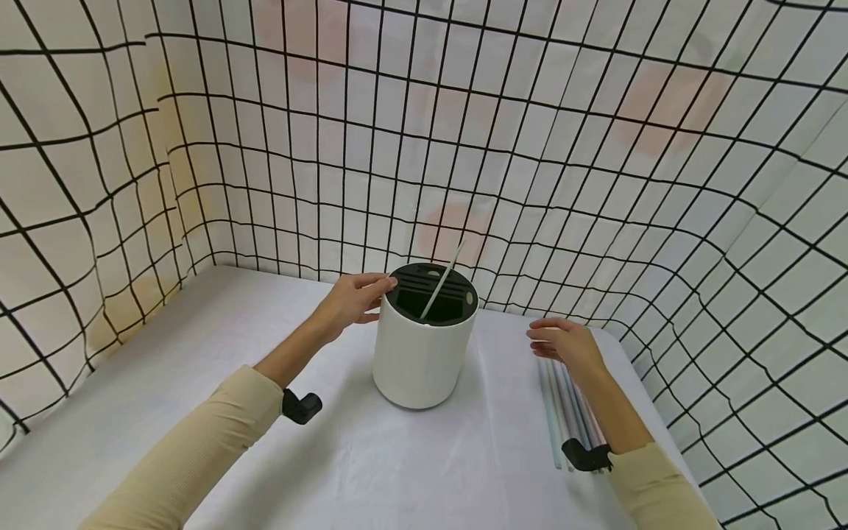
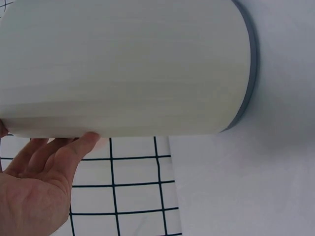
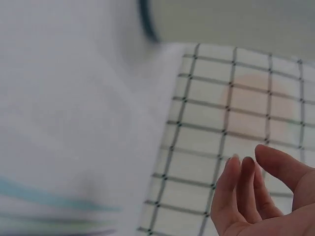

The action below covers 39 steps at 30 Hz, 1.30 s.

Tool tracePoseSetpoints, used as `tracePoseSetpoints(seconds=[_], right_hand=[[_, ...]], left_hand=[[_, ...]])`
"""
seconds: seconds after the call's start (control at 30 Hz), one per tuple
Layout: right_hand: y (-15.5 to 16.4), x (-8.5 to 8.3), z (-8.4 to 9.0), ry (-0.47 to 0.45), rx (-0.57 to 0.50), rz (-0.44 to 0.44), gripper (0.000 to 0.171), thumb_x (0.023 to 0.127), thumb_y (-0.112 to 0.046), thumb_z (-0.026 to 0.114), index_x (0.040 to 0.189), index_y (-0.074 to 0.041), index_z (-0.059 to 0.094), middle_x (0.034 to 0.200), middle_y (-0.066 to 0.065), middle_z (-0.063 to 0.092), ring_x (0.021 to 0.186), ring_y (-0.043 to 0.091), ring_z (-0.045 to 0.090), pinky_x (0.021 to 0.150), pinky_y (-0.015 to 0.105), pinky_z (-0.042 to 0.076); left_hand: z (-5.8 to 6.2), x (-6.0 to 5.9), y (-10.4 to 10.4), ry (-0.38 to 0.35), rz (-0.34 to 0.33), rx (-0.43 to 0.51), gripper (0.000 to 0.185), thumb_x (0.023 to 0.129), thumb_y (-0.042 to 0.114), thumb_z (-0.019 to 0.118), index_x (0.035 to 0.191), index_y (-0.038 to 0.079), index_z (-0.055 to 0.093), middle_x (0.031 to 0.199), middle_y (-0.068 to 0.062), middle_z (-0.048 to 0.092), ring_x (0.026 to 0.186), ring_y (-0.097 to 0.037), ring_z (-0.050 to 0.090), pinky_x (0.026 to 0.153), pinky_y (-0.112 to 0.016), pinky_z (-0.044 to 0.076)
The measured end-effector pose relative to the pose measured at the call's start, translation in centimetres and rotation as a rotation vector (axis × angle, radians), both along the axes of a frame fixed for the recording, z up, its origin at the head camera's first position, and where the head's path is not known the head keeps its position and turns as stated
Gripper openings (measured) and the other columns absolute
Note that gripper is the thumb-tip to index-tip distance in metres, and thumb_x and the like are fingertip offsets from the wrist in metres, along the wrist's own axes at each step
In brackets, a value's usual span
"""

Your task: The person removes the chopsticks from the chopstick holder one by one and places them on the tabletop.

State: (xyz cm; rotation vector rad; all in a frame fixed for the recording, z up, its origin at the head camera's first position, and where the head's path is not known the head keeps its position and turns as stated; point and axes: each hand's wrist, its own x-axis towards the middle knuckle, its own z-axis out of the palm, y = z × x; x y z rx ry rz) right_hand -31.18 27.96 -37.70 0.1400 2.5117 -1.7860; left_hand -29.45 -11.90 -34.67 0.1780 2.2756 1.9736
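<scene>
A white cylindrical desk organizer (image 1: 424, 361) with a black slotted top stands upright on the table. One thin pale stick (image 1: 440, 287) leans out of its large opening. My left hand (image 1: 351, 303) holds the organizer's upper left side, thumb at the top rim; in the left wrist view its fingers (image 2: 78, 147) meet the white wall. My right hand (image 1: 568, 346) is raised to the right of the organizer, fingers bent loosely, with nothing between them. Beneath it lies a row of thin pastel sticks (image 1: 563, 405), partly hidden by the right hand and forearm.
A white cloth covers the table (image 1: 424, 471). Black wire grid panels (image 1: 411, 147) stand along the back and both sides, with pale sheeting behind them. A black wrist mount (image 1: 301, 407) sits on the left wrist, another (image 1: 586, 455) on the right.
</scene>
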Motion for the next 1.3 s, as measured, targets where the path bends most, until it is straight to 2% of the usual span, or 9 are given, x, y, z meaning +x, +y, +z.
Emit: tracePoseSetpoints(seconds=[0.17, 0.33, 0.53, 0.77, 1.07, 1.3], right_hand=[[-3.3, 0.7, 3.6, 0.067, 0.005, 0.088, 0.042, 0.094, -0.025, 0.075, 0.125, 0.002, 0.064, 0.102, 0.002, 0.074, 0.088, 0.012, 0.074, 0.086, 0.028, 0.062], [-6.6, 2.0, 6.8, 0.128, -0.014, 0.198, 0.037, 0.096, -0.023, 0.072, 0.122, 0.003, 0.066, 0.109, 0.007, 0.072, 0.090, 0.014, 0.075, 0.088, 0.027, 0.062], [-10.1, 2.7, 9.2, 0.156, -0.042, 0.281, 0.038, 0.094, -0.023, 0.075, 0.121, 0.002, 0.067, 0.117, 0.013, 0.071, 0.092, 0.019, 0.075, 0.090, 0.027, 0.061], [-12.8, 2.6, 10.0, 0.143, -0.057, 0.343, 0.033, 0.093, -0.018, 0.075, 0.118, 0.002, 0.068, 0.122, 0.016, 0.068, 0.105, 0.035, 0.071, 0.089, 0.031, 0.062], [-13.7, 1.9, 9.6, 0.119, 0.095, 0.308, 0.030, 0.092, -0.026, 0.076, 0.115, -0.007, 0.073, 0.122, 0.010, 0.068, 0.103, 0.026, 0.068, 0.092, 0.032, 0.060], [-14.5, 1.7, 9.3, 0.155, 0.229, 0.301, 0.032, 0.093, -0.032, 0.074, 0.117, -0.011, 0.072, 0.115, 0.010, 0.071, 0.101, 0.025, 0.063, 0.083, 0.032, 0.057]], left_hand=[[-0.1, -0.1, 0.0, -0.004, -0.004, 0.007, 0.053, 0.100, 0.040, 0.065, 0.143, 0.011, 0.059, 0.144, -0.010, 0.060, 0.132, -0.030, 0.059, 0.103, -0.046, 0.055], [-0.1, -0.1, 0.0, -0.005, -0.003, 0.007, 0.052, 0.100, 0.040, 0.065, 0.142, 0.011, 0.059, 0.143, -0.010, 0.060, 0.132, -0.030, 0.059, 0.102, -0.046, 0.055], [0.0, 0.0, 0.0, -0.009, -0.001, 0.015, 0.051, 0.099, 0.041, 0.065, 0.141, 0.012, 0.060, 0.143, -0.010, 0.061, 0.132, -0.029, 0.060, 0.102, -0.045, 0.056], [-0.1, 0.1, 0.1, -0.006, -0.003, 0.020, 0.050, 0.100, 0.040, 0.064, 0.141, 0.011, 0.061, 0.142, -0.010, 0.061, 0.131, -0.030, 0.060, 0.102, -0.045, 0.056], [0.0, 0.0, 0.1, -0.008, -0.003, 0.016, 0.050, 0.100, 0.040, 0.065, 0.141, 0.011, 0.061, 0.142, -0.010, 0.061, 0.132, -0.030, 0.059, 0.101, -0.044, 0.057], [0.1, 0.0, 0.1, -0.012, -0.003, 0.019, 0.052, 0.099, 0.041, 0.065, 0.141, 0.011, 0.060, 0.142, -0.011, 0.061, 0.133, -0.030, 0.059, 0.101, -0.044, 0.056]])
